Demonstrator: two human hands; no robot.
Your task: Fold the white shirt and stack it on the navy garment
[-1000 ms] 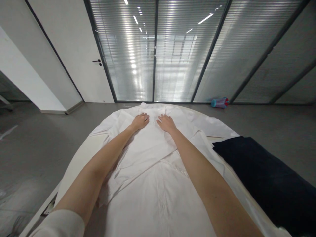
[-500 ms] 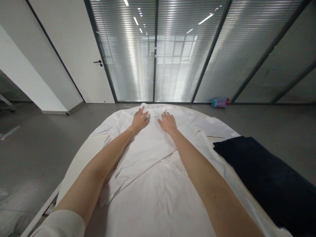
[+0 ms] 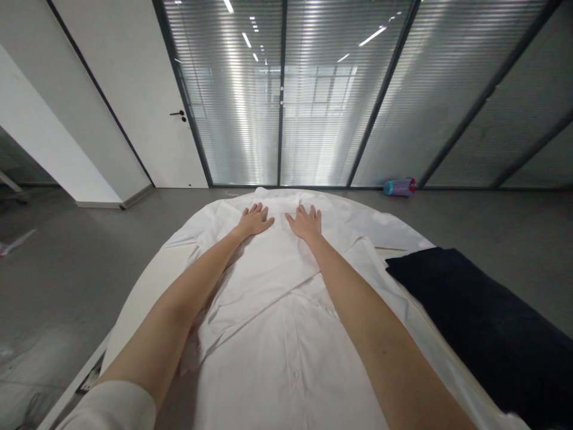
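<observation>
A white button-up shirt [image 3: 268, 263] lies spread over the rounded far end of a pale table [image 3: 152, 280]. Toward me its lower part shows a buttoned front strip, and a folded layer crosses its middle at a slant. My left hand [image 3: 255, 221] rests flat on the upper part of the shirt, left of centre, fingers spread. A short way to its right, my right hand [image 3: 305, 222] also lies on the cloth with its fingers apart. Neither hand grips the fabric. My forearms hide parts of both sides of the shirt.
Dark folded cloth [image 3: 474, 322] lies along the table's right edge. Beyond the table, a blue and red cylindrical object [image 3: 400, 187] is on the floor by a glass partition [image 3: 317, 119] with blinds. A white door [image 3: 147, 95] stands at the left.
My left hand's fingers have shifted slightly down and right on the shirt. The fingers of my right hand have spread a little more. The shirt looks about the same.
</observation>
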